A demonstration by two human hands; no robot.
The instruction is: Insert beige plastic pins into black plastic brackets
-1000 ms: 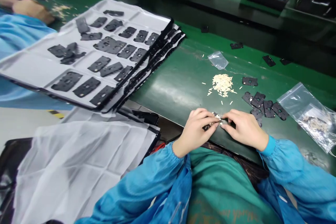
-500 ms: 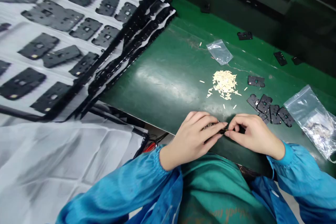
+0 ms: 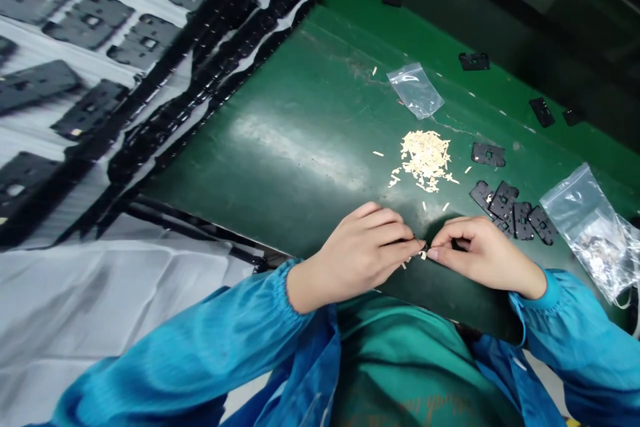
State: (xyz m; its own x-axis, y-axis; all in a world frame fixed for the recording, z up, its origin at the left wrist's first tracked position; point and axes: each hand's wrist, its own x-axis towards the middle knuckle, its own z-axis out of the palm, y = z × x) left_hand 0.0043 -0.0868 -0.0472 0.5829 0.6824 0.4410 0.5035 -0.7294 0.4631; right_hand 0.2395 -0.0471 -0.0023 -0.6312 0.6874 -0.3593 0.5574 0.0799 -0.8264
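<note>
Near the front edge of the table my left hand point(image 3: 363, 250) and my right hand point(image 3: 475, 253) meet at the fingertips. Between them is a small black part point(image 3: 425, 248), mostly hidden by the fingers. Thumb and forefinger of the right hand pinch it from one side, and the closed fingers of the left hand hold it from the other. Pale bits show right by the fingertips. Just beyond the hands lies a heap of small cream-coloured strips point(image 3: 425, 157). A group of flat black plastic plates point(image 3: 505, 200) lies beyond the right hand.
Stacked trays point(image 3: 200, 107) holding black plates stand at the left. An unfilled clear zip bag point(image 3: 416, 90) lies behind the strips; a filled plastic bag point(image 3: 595, 230) is at the right. More black plates point(image 3: 474, 61) lie along the back. White sheeting point(image 3: 100, 320) covers the lower left.
The view has shifted, so the trays sit further left. My left hand's fingers have drawn closer together, and pale bits now show by the fingertips. The right hand keeps its pinch.
</note>
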